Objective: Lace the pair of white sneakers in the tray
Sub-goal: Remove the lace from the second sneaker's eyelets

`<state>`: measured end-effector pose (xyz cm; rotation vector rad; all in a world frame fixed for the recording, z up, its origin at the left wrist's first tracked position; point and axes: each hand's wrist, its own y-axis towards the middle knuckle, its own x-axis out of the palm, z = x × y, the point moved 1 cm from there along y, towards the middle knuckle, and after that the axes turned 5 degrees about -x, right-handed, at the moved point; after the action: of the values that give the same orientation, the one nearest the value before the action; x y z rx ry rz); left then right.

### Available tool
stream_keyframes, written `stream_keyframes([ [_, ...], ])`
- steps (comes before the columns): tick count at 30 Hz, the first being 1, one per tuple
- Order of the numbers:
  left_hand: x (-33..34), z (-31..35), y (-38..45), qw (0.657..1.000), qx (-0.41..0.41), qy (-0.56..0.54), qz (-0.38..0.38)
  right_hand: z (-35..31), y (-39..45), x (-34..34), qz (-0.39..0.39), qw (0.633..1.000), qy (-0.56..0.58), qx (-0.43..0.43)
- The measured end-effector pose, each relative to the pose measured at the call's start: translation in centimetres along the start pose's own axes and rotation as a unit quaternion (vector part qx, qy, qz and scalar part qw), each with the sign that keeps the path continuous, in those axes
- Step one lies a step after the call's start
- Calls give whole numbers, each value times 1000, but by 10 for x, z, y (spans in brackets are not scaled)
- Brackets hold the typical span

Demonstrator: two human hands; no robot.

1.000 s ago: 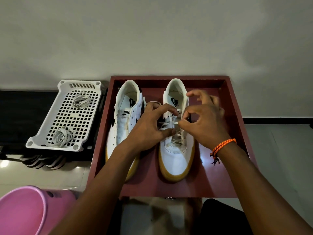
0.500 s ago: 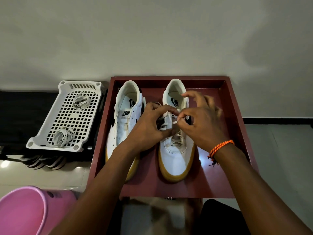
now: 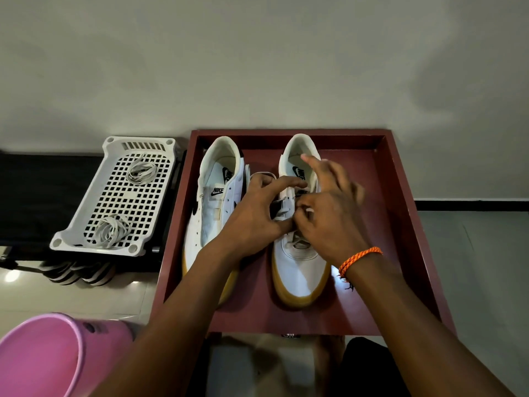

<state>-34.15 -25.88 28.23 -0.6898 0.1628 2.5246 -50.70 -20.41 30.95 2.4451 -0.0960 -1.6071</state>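
Two white sneakers with yellow soles stand side by side in a dark red tray (image 3: 400,224). The left sneaker (image 3: 213,202) has bare eyelets and no lace. The right sneaker (image 3: 299,270) carries a white lace (image 3: 299,239) crossed over its lower eyelets. My left hand (image 3: 254,216) grips the right sneaker's left eyelet flap, index finger stretched across the tongue. My right hand (image 3: 329,213), blurred, pinches the lace at mid-shoe with its other fingers raised. The upper eyelets are hidden by my hands.
A white perforated basket (image 3: 86,233) left of the tray holds two coiled white laces (image 3: 110,230). A pink bucket (image 3: 43,356) sits at the bottom left. A black shelf runs behind the basket, and a pale wall rises behind everything.
My right hand has shifted left and down over the lace, closing against my left hand, and its fingers have spread upward. My left hand has stayed on the shoe.
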Motion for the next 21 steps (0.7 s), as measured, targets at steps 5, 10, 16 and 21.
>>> stream_keyframes([
  [5, -3, 2, 1, 1000, -4, -1, -6, 7, 1, -3, -6, 1000, 9, 11],
  [10, -2, 4, 1, 1000, -12, -8, -13, 17, 6, -21, 15, 998, 26, 49],
  [16, -2, 2, 1, 1000, -9, -4, -4, 7, 2, -10, -9, 1000, 22, 7],
  [21, -3, 1, 2, 1000, -12, -2, -19, 9, 2, -4, -26, 1000, 8, 1],
])
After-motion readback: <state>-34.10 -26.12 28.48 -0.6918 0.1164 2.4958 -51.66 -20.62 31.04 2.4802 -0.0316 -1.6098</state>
